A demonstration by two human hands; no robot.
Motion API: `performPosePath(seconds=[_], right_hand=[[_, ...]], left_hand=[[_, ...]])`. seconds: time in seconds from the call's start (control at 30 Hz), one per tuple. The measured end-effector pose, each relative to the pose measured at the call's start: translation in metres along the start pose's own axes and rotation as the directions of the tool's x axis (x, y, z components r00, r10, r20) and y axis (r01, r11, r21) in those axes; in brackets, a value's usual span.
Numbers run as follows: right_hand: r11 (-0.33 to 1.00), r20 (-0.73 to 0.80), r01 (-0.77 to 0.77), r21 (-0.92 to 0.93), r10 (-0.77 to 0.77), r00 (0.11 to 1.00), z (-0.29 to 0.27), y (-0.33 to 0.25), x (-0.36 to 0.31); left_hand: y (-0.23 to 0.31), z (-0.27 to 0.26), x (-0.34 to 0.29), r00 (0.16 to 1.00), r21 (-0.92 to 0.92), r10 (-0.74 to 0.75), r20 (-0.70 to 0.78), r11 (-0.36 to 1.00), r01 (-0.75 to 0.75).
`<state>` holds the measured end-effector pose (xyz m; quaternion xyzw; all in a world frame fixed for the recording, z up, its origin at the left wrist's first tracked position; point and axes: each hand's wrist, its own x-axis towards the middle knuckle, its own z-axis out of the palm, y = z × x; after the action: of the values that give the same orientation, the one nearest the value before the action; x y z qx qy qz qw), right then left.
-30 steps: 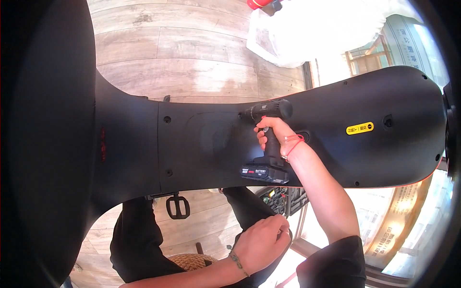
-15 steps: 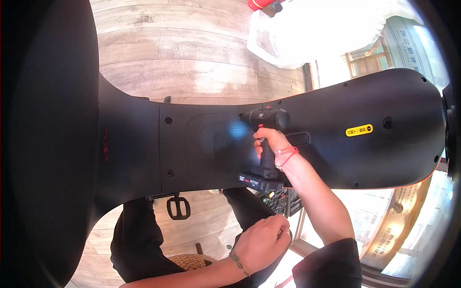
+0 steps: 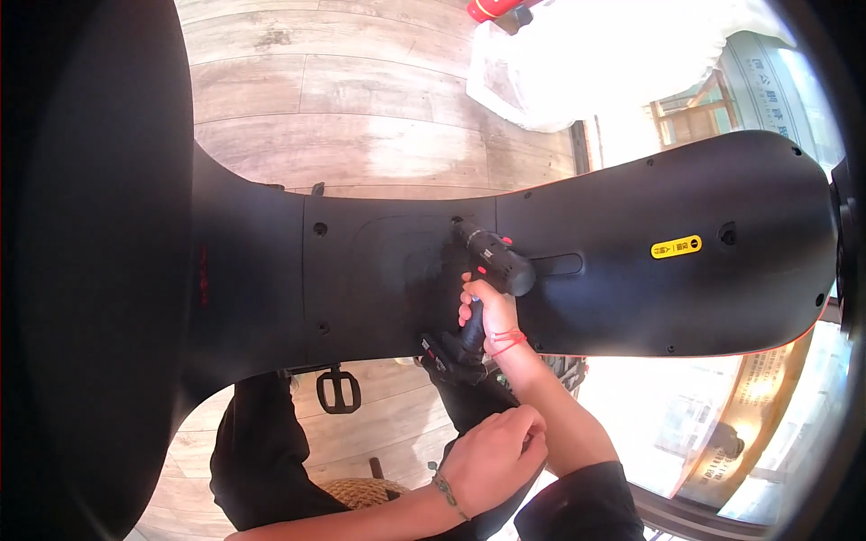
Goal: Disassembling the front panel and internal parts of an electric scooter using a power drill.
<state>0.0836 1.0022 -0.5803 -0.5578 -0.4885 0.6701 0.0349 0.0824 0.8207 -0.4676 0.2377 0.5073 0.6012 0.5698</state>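
My right hand (image 3: 492, 311) is wrapped round the handle of a black cordless drill (image 3: 494, 257). The drill lies at a slant, its nose meeting a screw hole near the top edge of a long black moulded panel (image 3: 388, 288). Its battery end hangs over the panel's near edge. Below, my left hand (image 3: 496, 451) is closed with curled fingers, close to my dark-trousered leg; what it holds, if anything, is hidden. Other screw holes dot the panel, and a yellow label (image 3: 677, 246) sits on its right part.
A black pedal (image 3: 338, 389) sticks out below the panel. A broad dark curved body (image 3: 99, 270) fills the left side. White plastic wrapping (image 3: 514, 81) and a red cylinder (image 3: 492, 9) are at the top, on wood-plank flooring (image 3: 244, 117). A woven seat (image 3: 361, 491) shows below.
The drill has turned, its rear and battery swinging down and left while its nose stays near the hole. The bluish light patch on the panel is gone. My left hand stays put.
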Motion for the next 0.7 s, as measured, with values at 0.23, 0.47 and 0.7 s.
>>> performPosePath(seconds=[0.23,0.47,0.7], right_hand=[[0.985,-0.002,0.037,0.171,-0.038,0.999,-0.01,0.003,-0.042],[0.911,0.111,0.413,-0.019,-0.409,0.906,-0.062,0.074,-0.112],[0.987,-0.204,0.117,-0.112,-0.138,0.969,-0.053,0.13,-0.2]], left_hand=[[-0.001,0.001,-0.003,0.999,-0.005,0.034,-0.04,0.999,-0.034],[0.001,-0.013,-0.003,0.979,-0.009,0.068,-0.191,0.997,-0.071],[0.013,-0.029,-0.013,0.962,0.583,-0.22,0.161,0.808,0.088]])
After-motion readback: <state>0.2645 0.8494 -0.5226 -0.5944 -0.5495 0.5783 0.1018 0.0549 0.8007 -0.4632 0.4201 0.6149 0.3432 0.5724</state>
